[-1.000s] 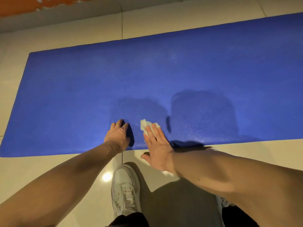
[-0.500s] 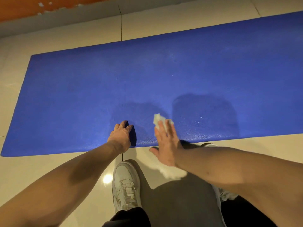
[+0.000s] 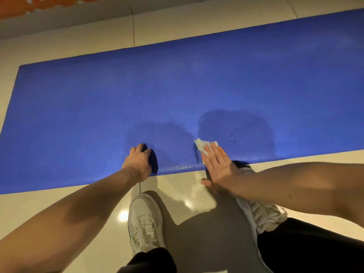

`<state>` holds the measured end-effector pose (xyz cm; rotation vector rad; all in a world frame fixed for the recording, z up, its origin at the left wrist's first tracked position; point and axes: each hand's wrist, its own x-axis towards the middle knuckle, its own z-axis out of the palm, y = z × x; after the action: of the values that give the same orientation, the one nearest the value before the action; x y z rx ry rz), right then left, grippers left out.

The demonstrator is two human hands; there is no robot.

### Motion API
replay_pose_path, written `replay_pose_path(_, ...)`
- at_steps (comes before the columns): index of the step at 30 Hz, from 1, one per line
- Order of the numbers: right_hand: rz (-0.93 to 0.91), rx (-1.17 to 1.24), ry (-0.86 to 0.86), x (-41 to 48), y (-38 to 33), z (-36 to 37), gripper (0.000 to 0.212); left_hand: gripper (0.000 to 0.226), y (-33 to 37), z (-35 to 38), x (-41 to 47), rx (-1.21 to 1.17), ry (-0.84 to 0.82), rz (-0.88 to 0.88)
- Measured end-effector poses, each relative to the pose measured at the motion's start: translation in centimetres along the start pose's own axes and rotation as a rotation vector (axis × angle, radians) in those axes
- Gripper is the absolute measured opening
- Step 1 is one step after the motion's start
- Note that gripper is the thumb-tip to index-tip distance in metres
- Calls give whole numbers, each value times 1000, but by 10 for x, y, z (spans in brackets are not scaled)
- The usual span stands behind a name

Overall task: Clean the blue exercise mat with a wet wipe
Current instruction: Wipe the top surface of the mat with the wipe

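The blue exercise mat (image 3: 177, 91) lies flat across the tiled floor, its near edge just in front of my feet. My right hand (image 3: 218, 168) presses a crumpled white wet wipe (image 3: 204, 145) onto the mat near that edge, fingers straight over it. My left hand (image 3: 138, 162) rests on the mat's near edge a little to the left, fingertips bent down against the surface and holding nothing. Darker damp patches show on the mat beyond both hands.
Glossy cream floor tiles (image 3: 59, 201) surround the mat. My two white sneakers (image 3: 144, 219) stand on the tiles just short of the mat edge. A grey skirting strip and an orange wall (image 3: 39, 8) run along the far side.
My right hand has slid the wipe to the right along the mat's near edge. The left hand has stayed braced in about the same spot on the edge.
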<state>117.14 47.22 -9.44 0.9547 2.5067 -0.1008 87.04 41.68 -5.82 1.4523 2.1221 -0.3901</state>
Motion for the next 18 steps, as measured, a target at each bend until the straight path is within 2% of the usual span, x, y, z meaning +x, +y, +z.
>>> replay_pose_path(4,69,95,0,8,-43,-8,107,66,0,0,1,1,1,2)
replay_pose_path(7,-79,-52,73,12,-90,-18,104,64,-1,-1,2,-1,9,2)
replay_pose_path(9,-140,-20,68,13,-100,-23,98,63,0,-2,2,1,3,3)
replay_pose_path(13,-183,71,84,12,-61,-12,91,61,4,-6,3,17,0,-1)
replay_pose_path(15,-134,93,-6,1,-30,-10,91,60,9,-7,3,23,-2,0)
replay_pose_path(18,-18,-19,-131,-13,0,-6,90,57,20,-9,4,44,-1,-7)
